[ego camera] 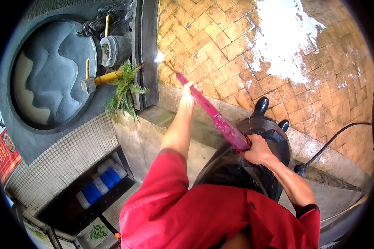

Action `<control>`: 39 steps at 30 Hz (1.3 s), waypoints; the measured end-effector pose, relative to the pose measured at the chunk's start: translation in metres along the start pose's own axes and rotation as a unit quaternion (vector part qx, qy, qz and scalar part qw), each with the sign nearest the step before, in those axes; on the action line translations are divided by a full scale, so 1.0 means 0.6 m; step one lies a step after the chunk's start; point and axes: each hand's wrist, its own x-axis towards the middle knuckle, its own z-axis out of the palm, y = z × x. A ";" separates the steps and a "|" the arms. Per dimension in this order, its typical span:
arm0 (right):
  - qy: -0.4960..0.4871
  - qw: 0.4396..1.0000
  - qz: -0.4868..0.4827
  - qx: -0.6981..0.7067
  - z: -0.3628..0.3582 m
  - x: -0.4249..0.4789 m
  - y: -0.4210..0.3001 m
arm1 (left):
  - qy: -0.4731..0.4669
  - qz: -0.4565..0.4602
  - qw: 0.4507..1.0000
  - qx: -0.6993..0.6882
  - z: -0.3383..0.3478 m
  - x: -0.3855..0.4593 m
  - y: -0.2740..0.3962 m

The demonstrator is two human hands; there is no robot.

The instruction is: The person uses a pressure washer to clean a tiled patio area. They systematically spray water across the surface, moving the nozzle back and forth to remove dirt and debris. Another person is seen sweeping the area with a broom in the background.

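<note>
Both my hands grip a long magenta lance [216, 118], which slants up and left across the view. My left hand [190, 91] is wrapped around its front part. The rear end sits in my right hand [258, 150], close to my body. A thin rod [171, 68] sticks out of the front, pointing at the dark wall base. Near its tip is a small white blur [159, 57]; I cannot tell whether it is spray. Below the lance are my black apron [237, 168] and black boots [261, 105].
Wet yellow-brown paving [205, 40] lies ahead, with a large white patch [283, 40], foam or glare. A stone kerb [302, 143] edges it. A black hose [339, 133] curves at right. At left are a fern [126, 90], a stone pot [121, 51] and a round wall relief [54, 71].
</note>
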 end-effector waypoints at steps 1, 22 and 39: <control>-0.002 1.000 0.003 -0.002 -0.004 -0.001 -0.002 | 0.028 0.000 1.000 -0.001 -0.007 -0.007 -0.008; -0.010 0.999 -0.002 -0.048 0.031 0.005 0.018 | -0.022 0.007 0.999 -0.035 -0.027 -0.014 0.001; -0.072 0.996 0.047 -0.021 0.027 0.009 0.028 | 0.087 -0.020 0.996 -0.029 -0.119 -0.030 -0.054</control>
